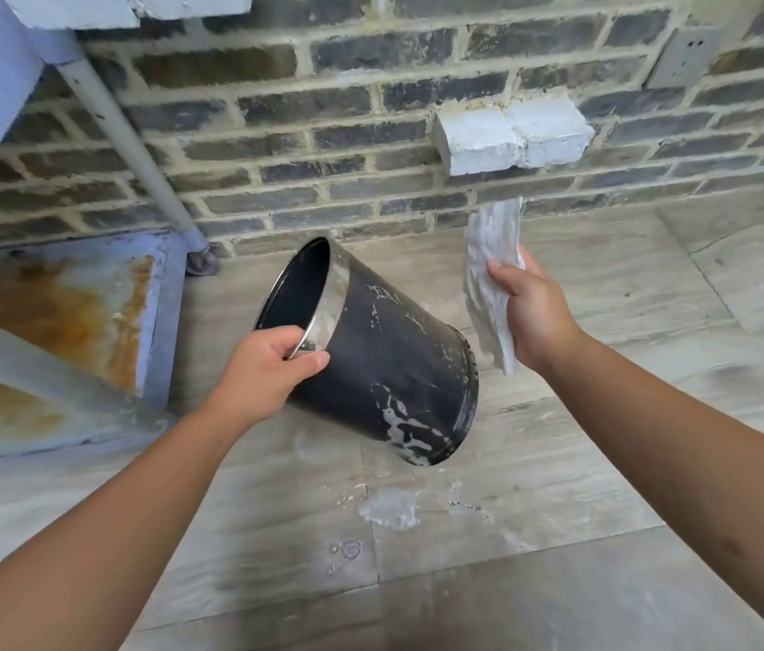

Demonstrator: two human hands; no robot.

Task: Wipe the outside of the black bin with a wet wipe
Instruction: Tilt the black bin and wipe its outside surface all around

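- Head view, nearest first: 2 bare forearms reach forward over a grey tiled floor (pixel 558 533); a wet, soapy patch (pixel 389 509) lies on the tiles between them.
- Left hand (pixel 262 373) is clamped on the rim of the black bin (pixel 389 364), fingers hooked inside the mouth, thumb pressed on the outer wall.
- Black bin is held tilted, mouth facing up and left, base down and right, above the wet patch. Whether the base touches the floor cannot be told.
- Bin's outer wall carries white streaks and smears, heaviest near the base; a pale metallic band runs round the rim.
- Right hand (pixel 530 307) is closed on a crumpled white wet wipe (pixel 492 274), held upright just beside the bin's base end and apart from it; the wipe's ends stick out above and below the fist.
- Rust-stained grey metal platform (pixel 56 321) sits at left, with a slanted grey pipe (pixel 131 148) above it.
- Dark brick wall (pixel 323 133) stands farthest back, with a pale painted block (pixel 511 138) jutting from it.
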